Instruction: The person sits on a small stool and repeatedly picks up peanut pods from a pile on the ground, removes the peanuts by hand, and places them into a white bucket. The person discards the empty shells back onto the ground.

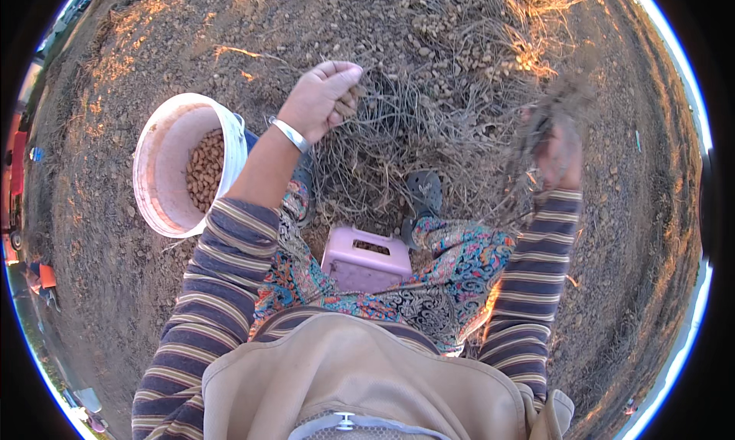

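My left hand is closed around several unshelled peanuts, their pods showing below the thumb. It is above the near edge of a heap of dried peanut vines. Out to the right, my right hand grips a clump of dry vines; motion blurs both, and the stems partly cover the fingers. Beside my left forearm a white plastic bucket leans with its mouth towards me. Peanuts in their shells lie inside it, partly hidden by the rim.
A pink plastic stool is between my legs. A grey clog touches the vines. More loose peanuts lie scattered on the soil beyond the heap. At the far left are a person with an orange container and a red vehicle.
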The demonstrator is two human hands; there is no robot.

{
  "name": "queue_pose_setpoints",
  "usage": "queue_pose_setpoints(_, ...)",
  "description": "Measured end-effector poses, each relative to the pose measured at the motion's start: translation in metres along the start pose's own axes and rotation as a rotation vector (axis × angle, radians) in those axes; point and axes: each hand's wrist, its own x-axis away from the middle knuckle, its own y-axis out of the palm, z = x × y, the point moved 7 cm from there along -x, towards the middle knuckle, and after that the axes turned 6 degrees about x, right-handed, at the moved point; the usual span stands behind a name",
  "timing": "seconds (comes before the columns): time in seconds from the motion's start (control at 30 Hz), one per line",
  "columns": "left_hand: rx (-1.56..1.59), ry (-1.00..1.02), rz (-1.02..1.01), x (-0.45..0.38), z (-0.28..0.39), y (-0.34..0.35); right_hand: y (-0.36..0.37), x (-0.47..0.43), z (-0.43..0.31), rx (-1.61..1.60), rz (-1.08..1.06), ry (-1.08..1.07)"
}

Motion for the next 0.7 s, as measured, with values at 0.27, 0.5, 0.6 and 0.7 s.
queue_pose_setpoints(0.27, 0.004, -0.022, -0.016, -0.002, -0.002, 0.004, -0.276, 0.114, -0.086, 0.787, 0.639, -0.085)
queue_pose_setpoints(0.5, 0.025, -0.002, 0.039, 0.014, 0.005, -0.012, -0.434, 0.322, -0.092, 0.739, 1.428, 0.223)
queue_pose_setpoints(0.6, 0.014, 0.146, 0.095, 0.023, 0.027, -0.023, -0.456, 0.379, -0.090, 1.278, 1.347, 0.896)
queue_pose_setpoints(0.7, -0.071, 0.339, 0.251, 0.041, 0.067, -0.057, -0.445, 0.341, -0.074, 1.937, 0.641, 1.373)
